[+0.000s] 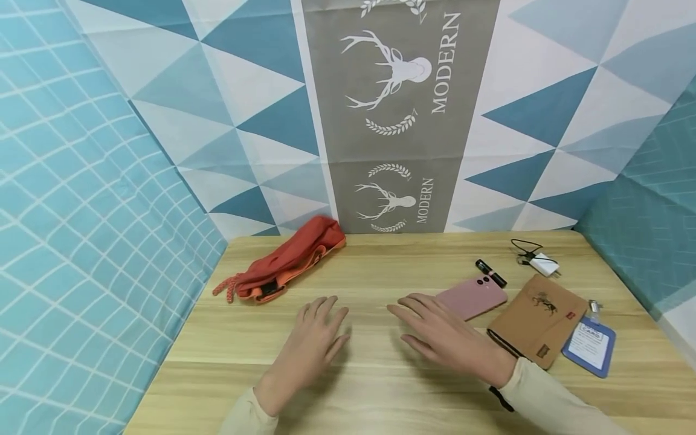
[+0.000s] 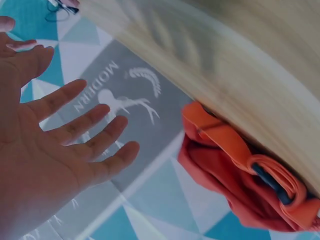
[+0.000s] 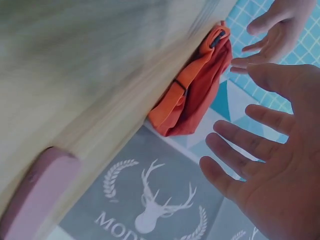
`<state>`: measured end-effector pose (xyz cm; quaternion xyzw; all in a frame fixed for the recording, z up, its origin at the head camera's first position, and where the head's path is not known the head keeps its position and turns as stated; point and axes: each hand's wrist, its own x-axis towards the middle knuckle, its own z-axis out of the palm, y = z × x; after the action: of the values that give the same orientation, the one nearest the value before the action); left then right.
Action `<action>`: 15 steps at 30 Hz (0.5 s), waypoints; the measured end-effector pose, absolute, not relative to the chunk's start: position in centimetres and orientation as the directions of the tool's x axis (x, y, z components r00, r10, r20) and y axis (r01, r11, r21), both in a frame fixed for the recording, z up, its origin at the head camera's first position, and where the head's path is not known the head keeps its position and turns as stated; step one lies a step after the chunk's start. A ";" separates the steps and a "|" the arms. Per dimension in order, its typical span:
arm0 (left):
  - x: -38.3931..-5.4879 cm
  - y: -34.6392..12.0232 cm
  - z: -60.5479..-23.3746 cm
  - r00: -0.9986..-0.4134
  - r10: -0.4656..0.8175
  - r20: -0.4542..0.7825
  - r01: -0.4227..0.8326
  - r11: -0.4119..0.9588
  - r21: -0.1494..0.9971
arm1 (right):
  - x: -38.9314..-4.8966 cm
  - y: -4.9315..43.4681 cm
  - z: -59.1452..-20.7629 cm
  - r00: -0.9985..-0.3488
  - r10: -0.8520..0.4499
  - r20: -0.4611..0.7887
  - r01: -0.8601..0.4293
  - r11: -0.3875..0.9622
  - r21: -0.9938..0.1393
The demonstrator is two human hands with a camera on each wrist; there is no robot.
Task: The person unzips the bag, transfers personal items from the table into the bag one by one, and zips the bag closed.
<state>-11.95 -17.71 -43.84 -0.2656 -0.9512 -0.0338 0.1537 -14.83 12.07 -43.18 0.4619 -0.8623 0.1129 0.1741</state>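
Note:
Both hands hover over the wooden table with fingers spread and nothing in them. My left hand point(image 1: 309, 341) is near the middle, just in front of a red drawstring bag point(image 1: 293, 257) with an orange strap and cord ends. In the left wrist view the bag point(image 2: 235, 175) lies beyond the fingertips. My right hand point(image 1: 443, 332) is to the right, its wrist overlapping the left edge of a brown notebook point(image 1: 535, 320) in the head view. A pink phone point(image 1: 472, 297) lies just behind that hand, partly covered by it.
Behind the phone lies a small black tube point(image 1: 491, 273). A white charger point(image 1: 544, 264) with a black cable sits at the back right. A blue card holder point(image 1: 589, 347) lies beside the notebook. Patterned cloth walls point(image 1: 261, 121) enclose the table's back and sides.

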 end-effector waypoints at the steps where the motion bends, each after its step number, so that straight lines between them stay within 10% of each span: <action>1: -12.1 -18.1 -43.8 -0.816 0.483 0.317 0.508 0.861 -0.005 | -15.0 11.7 -43.1 -0.507 -0.764 0.399 -0.840 0.543 -0.026; 15: -15.9 -24.8 -43.7 -0.867 0.257 0.428 0.293 0.956 0.018 | -19.9 4.6 -42.8 -0.407 -0.858 0.312 -0.894 0.445 0.056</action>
<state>-15.88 -24.81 -43.66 -0.1424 -0.9652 -0.0413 0.2155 -19.93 4.62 -42.77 0.5235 -0.8367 0.0600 0.1490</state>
